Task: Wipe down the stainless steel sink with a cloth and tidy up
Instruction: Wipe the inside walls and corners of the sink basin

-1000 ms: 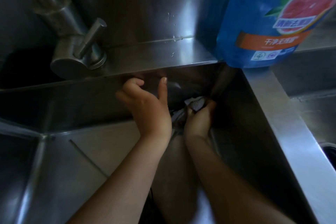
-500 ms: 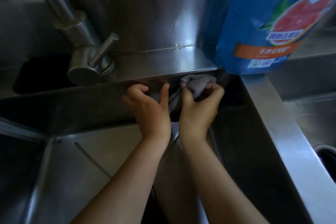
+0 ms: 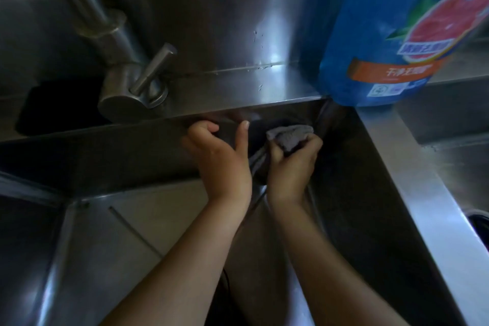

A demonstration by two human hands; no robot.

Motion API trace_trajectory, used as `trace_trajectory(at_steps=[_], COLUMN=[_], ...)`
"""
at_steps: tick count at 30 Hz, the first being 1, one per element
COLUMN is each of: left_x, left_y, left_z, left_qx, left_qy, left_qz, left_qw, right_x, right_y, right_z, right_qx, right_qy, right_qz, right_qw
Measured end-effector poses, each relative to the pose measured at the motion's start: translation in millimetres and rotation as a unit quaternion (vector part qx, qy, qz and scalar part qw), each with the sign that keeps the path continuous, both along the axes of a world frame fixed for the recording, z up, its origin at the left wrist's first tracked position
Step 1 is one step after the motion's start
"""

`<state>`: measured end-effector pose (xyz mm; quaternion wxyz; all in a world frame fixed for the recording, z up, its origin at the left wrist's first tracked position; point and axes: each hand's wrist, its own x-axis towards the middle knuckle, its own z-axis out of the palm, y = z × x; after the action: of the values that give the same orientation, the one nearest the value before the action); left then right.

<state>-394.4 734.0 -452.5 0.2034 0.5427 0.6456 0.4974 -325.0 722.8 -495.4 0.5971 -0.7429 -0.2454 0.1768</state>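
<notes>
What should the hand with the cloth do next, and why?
Probably rub the grey cloth sideways along the sink's back wall. The right hand has it bunched right under the ledge, in the corner near the blue bottle, while the left hand waits open beside it.

A kitchen: a stainless steel sink (image 3: pixel 412 193), its faucet (image 3: pixel 127 66) and a blue dish-soap bottle (image 3: pixel 391 29)

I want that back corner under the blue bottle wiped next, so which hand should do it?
Probably the right hand: it grips the cloth beside that corner, while the left hand is open and empty.
</notes>
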Motion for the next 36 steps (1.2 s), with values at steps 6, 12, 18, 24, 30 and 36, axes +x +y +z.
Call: trace_trajectory(at_steps=[6, 12, 18, 24, 30, 36], left_x=[-1, -2, -24, -51, -97, -130], left_y=[0, -1, -8, -27, -32, -12], left_z=[-2, -1, 5, 22, 37, 58], left_qx=[-0.001, 0.005, -0.028, -0.034, -0.027, 0.003], left_qy=[0.008, -0.002, 0.002, 0.046, 0.088, 0.161], left_qz=[-0.002, -0.009, -0.108, -0.094, 0.057, 0.032], left_qw=[1.000, 1.000, 0.994, 0.994, 0.994, 0.986], right_x=[9, 12, -9, -24, -17, -14], right_y=[0, -2, -32, -56, -50, -2], right_z=[-45, -49, -21, 48, 123, 146], right_qx=[-0.093, -0.115, -0.054, 0.029, 0.068, 0.003], right_qy=[0.005, 0.019, 0.104, 0.135, 0.101, -0.246], right_qz=[-0.012, -0.003, -0.013, 0.043, 0.108, 0.155], right_qw=[0.996, 0.993, 0.993, 0.989, 0.987, 0.957])
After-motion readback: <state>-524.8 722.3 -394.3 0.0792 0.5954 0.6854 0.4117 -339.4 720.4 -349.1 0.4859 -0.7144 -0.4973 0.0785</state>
